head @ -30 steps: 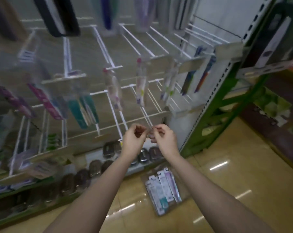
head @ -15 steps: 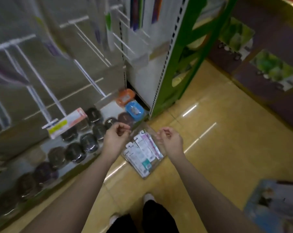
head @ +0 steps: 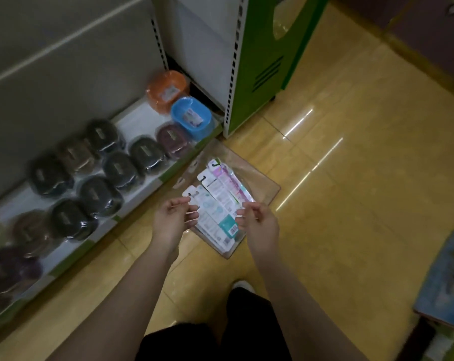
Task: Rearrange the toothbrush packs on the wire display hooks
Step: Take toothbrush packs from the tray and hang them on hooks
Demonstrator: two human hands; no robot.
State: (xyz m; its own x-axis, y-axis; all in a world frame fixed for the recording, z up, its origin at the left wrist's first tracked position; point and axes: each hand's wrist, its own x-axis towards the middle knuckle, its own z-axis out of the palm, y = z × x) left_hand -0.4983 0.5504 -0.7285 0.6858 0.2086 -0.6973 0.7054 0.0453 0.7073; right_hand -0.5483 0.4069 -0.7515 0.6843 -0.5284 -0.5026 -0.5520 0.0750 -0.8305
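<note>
Here we look down at both hands held out above the floor. Our left hand [head: 172, 220] has its fingers loosely curled with thumb and forefinger close together; whether they pinch anything we cannot tell. Our right hand [head: 257, 221] mirrors it, fingertips drawn together, and again no held object is visible. Between and just beyond the two hands lie the toothbrush packs [head: 216, 201], fanned in a loose stack inside a clear plastic tray [head: 266, 190] resting on the yellow tiled floor [head: 351, 178]. To the left of our left hand a low shelf [head: 142, 118] carries dark wrapped soap boxes [head: 98, 191]; farther beyond it sit an orange basin [head: 165, 91] and a blue basin [head: 192, 117]. Beyond our right hand stands a green shelf upright [head: 267, 63]. No wire hooks are in view.

We judge the next step to be a pickup. The packs overlap, so a grip on one edge could drag its neighbours out of the tray, and the slick packaging could slip from a fingertip pinch. The hang holes face away from us, so a hasty lift may leave the pack turned wrongly for a hook.
</note>
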